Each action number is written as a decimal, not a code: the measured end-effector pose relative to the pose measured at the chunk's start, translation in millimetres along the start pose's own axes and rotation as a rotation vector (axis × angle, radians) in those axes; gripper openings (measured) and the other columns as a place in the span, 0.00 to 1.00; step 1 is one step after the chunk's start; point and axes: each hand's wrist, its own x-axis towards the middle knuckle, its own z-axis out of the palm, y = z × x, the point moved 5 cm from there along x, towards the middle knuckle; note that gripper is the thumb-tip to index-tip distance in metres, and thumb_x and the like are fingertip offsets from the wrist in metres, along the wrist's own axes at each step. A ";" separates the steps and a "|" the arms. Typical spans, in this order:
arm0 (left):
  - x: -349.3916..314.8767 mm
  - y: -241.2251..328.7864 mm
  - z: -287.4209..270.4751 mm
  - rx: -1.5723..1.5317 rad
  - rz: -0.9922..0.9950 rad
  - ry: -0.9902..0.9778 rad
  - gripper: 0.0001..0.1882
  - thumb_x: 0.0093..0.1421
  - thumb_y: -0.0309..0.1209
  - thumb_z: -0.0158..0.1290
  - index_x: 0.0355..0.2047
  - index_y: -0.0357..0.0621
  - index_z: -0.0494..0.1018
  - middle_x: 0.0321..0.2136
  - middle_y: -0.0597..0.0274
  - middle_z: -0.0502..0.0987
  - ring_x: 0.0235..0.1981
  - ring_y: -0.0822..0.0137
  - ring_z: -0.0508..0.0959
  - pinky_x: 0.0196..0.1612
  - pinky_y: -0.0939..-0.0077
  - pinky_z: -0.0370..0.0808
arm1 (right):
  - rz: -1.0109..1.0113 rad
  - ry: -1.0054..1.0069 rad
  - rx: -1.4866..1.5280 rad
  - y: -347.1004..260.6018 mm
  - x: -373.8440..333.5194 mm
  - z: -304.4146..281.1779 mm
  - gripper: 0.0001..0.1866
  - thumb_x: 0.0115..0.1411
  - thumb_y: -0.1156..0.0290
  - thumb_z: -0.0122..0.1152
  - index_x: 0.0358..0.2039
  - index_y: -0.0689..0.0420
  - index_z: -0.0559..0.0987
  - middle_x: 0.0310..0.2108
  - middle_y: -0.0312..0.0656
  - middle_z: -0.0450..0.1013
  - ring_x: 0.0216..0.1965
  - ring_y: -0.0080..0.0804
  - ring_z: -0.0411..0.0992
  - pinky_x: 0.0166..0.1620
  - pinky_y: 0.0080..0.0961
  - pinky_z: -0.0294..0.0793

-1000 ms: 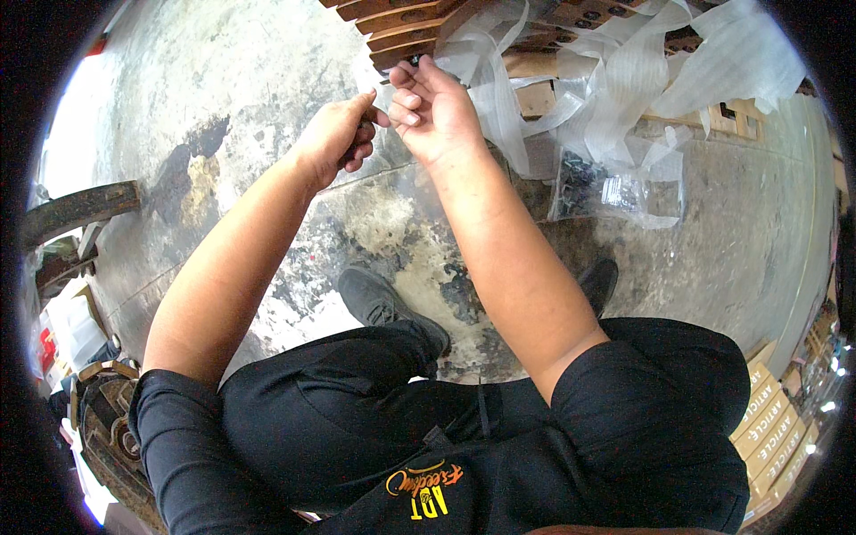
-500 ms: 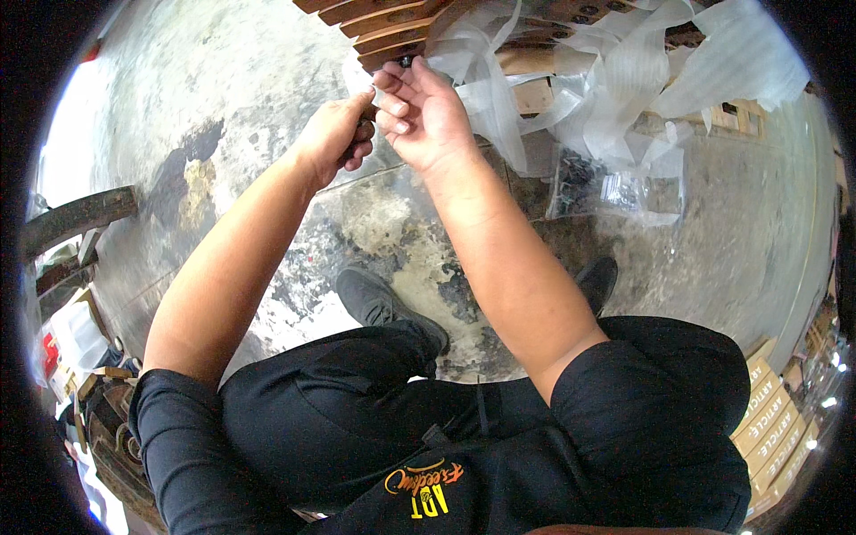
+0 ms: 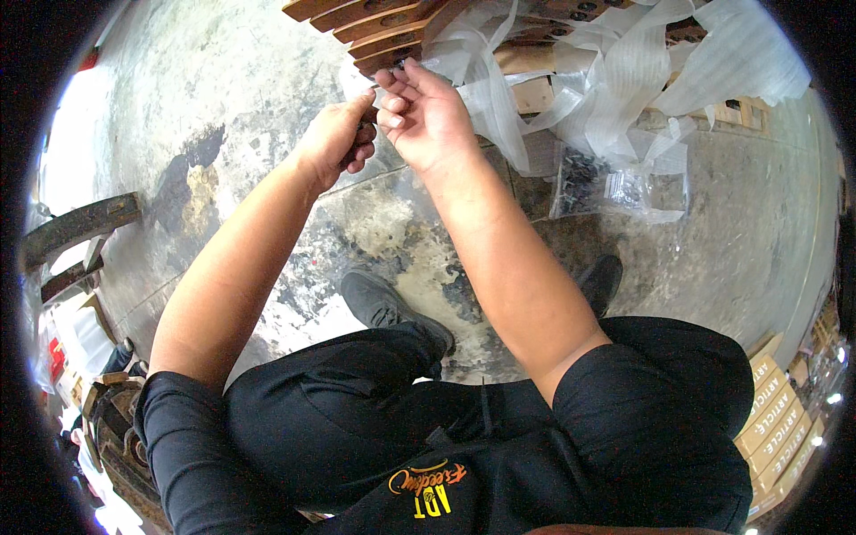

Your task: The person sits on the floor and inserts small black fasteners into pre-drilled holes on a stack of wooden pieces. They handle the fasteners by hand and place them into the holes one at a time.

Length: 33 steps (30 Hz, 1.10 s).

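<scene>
My left hand [image 3: 341,135] is closed, its fingers curled inward around something dark that I cannot make out. Beside it, my right hand [image 3: 428,114] is turned palm up with bent fingers. A small black piece [image 3: 399,65] shows at the right fingertips, against the end of the lowest brown wooden slat [image 3: 389,52]. The slats lie stacked at the top of the view, with dark round holes or fittings in them. Both hands are close together, just below the slat ends.
White foam wrapping strips [image 3: 615,80] hang over the wood at the upper right. A clear plastic bag of small dark parts [image 3: 584,183] lies on the stained concrete floor [image 3: 250,116]. Flat cartons [image 3: 774,428] are stacked at lower right; a dark curved piece [image 3: 85,227] is at left.
The whole view has shifted slightly. Both hands keep nearly the same pose beside the slat ends, with the right fingertips still at the small black piece.
</scene>
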 end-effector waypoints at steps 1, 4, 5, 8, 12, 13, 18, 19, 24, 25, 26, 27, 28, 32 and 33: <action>0.3 -0.3 -0.8 -0.005 0.002 0.002 0.22 0.70 0.50 0.44 0.24 0.49 0.66 0.15 0.73 0.58 0.14 0.74 0.63 0.14 0.78 0.56 | -0.007 0.000 0.013 0.3 0.7 0.7 0.13 0.65 0.60 0.58 0.34 0.57 0.74 0.32 0.46 0.78 0.23 0.29 0.68 0.23 0.26 0.66; -0.8 -0.9 -2.5 -0.009 0.004 0.002 0.22 0.70 0.50 0.44 0.25 0.48 0.67 0.15 0.73 0.59 0.14 0.74 0.64 0.14 0.78 0.56 | 0.017 -0.076 0.073 5.4 -1.0 3.3 0.13 0.65 0.59 0.58 0.34 0.57 0.74 0.31 0.45 0.78 0.22 0.29 0.67 0.22 0.25 0.65; -1.5 -1.0 -2.9 -0.007 0.004 0.001 0.22 0.70 0.49 0.44 0.25 0.48 0.68 0.15 0.72 0.59 0.14 0.74 0.64 0.14 0.78 0.57 | -0.002 -0.036 0.054 5.6 -0.5 1.4 0.13 0.65 0.59 0.58 0.34 0.57 0.74 0.31 0.45 0.77 0.22 0.28 0.67 0.22 0.25 0.64; -3.4 -3.3 -8.7 -0.027 -0.001 -0.030 0.22 0.70 0.49 0.44 0.26 0.47 0.69 0.16 0.71 0.61 0.15 0.73 0.65 0.15 0.78 0.59 | -0.015 -0.002 0.038 9.1 0.8 3.0 0.14 0.65 0.57 0.59 0.34 0.57 0.75 0.30 0.44 0.77 0.21 0.27 0.67 0.22 0.24 0.64; -1.3 -3.2 -2.8 -0.042 0.024 -0.013 0.21 0.70 0.49 0.45 0.28 0.46 0.70 0.19 0.69 0.65 0.17 0.72 0.68 0.17 0.77 0.64 | -0.001 -0.032 0.057 6.2 2.8 1.2 0.14 0.63 0.58 0.62 0.33 0.56 0.75 0.28 0.41 0.76 0.19 0.24 0.65 0.19 0.23 0.62; 2.5 -4.8 -3.2 -0.050 0.021 -0.023 0.21 0.69 0.49 0.45 0.29 0.45 0.70 0.19 0.69 0.66 0.18 0.72 0.69 0.18 0.77 0.65 | -0.020 -0.007 0.049 3.5 2.4 -0.7 0.14 0.62 0.58 0.62 0.32 0.56 0.75 0.27 0.39 0.76 0.19 0.23 0.65 0.19 0.22 0.61; 5.3 -5.3 -1.4 -0.023 0.046 -0.028 0.19 0.67 0.49 0.48 0.32 0.47 0.72 0.20 0.69 0.69 0.17 0.72 0.71 0.17 0.77 0.65 | 0.078 -0.154 0.177 5.5 9.5 -2.5 0.16 0.67 0.54 0.55 0.35 0.56 0.77 0.27 0.39 0.76 0.17 0.21 0.63 0.20 0.20 0.62; -0.7 -8.2 -6.9 -0.021 0.014 0.004 0.19 0.67 0.50 0.49 0.32 0.47 0.73 0.20 0.69 0.68 0.18 0.73 0.70 0.16 0.77 0.63 | 0.077 -0.035 0.156 14.7 5.9 -1.1 0.16 0.66 0.55 0.55 0.35 0.56 0.76 0.27 0.40 0.76 0.18 0.24 0.65 0.20 0.21 0.62; -6.9 -3.7 1.4 -0.028 0.022 -0.002 0.18 0.67 0.48 0.48 0.32 0.47 0.72 0.21 0.70 0.68 0.18 0.74 0.68 0.18 0.79 0.61 | -0.057 -0.021 0.103 5.3 -2.4 4.8 0.13 0.66 0.59 0.56 0.37 0.56 0.74 0.29 0.43 0.77 0.19 0.24 0.67 0.20 0.22 0.63; -6.5 -1.0 5.6 -0.017 0.030 -0.015 0.18 0.67 0.48 0.48 0.32 0.47 0.71 0.21 0.69 0.68 0.18 0.74 0.68 0.18 0.79 0.61 | -0.040 -0.021 0.128 3.3 -2.6 3.9 0.12 0.65 0.60 0.57 0.37 0.56 0.74 0.29 0.43 0.77 0.19 0.24 0.67 0.20 0.22 0.63; -5.2 0.8 10.6 -0.007 0.038 -0.026 0.18 0.67 0.48 0.48 0.31 0.47 0.71 0.21 0.69 0.68 0.18 0.74 0.68 0.18 0.79 0.62 | -0.020 -0.021 0.152 0.8 -3.0 2.0 0.11 0.65 0.61 0.58 0.36 0.56 0.74 0.29 0.43 0.77 0.19 0.24 0.67 0.20 0.22 0.63; -6.0 -0.1 6.5 0.004 0.042 -0.022 0.18 0.67 0.48 0.48 0.31 0.47 0.71 0.21 0.69 0.68 0.18 0.74 0.68 0.18 0.78 0.62 | 0.014 -0.024 0.183 5.1 -4.1 4.4 0.11 0.65 0.61 0.58 0.36 0.56 0.74 0.29 0.43 0.77 0.19 0.24 0.67 0.20 0.22 0.63; -6.4 -1.6 2.5 -0.002 0.034 -0.020 0.19 0.67 0.50 0.49 0.30 0.47 0.70 0.20 0.69 0.68 0.18 0.73 0.69 0.19 0.77 0.62 | 0.034 0.011 0.211 9.9 -4.2 5.8 0.10 0.64 0.63 0.59 0.35 0.56 0.74 0.28 0.43 0.76 0.19 0.24 0.67 0.20 0.22 0.63; -2.2 -4.5 -5.9 -0.002 -0.004 0.035 0.20 0.66 0.51 0.50 0.29 0.48 0.71 0.18 0.66 0.69 0.17 0.71 0.70 0.18 0.75 0.64 | 0.006 0.028 0.179 9.3 2.8 6.3 0.10 0.63 0.63 0.57 0.34 0.57 0.74 0.28 0.43 0.76 0.17 0.25 0.65 0.18 0.21 0.62; 2.2 -2.9 -3.3 0.016 -0.007 0.021 0.20 0.65 0.51 0.51 0.29 0.47 0.72 0.18 0.66 0.70 0.17 0.71 0.70 0.18 0.75 0.64 | 0.052 0.064 0.218 5.3 7.5 3.8 0.12 0.64 0.61 0.56 0.33 0.57 0.74 0.27 0.42 0.75 0.17 0.25 0.64 0.18 0.20 0.60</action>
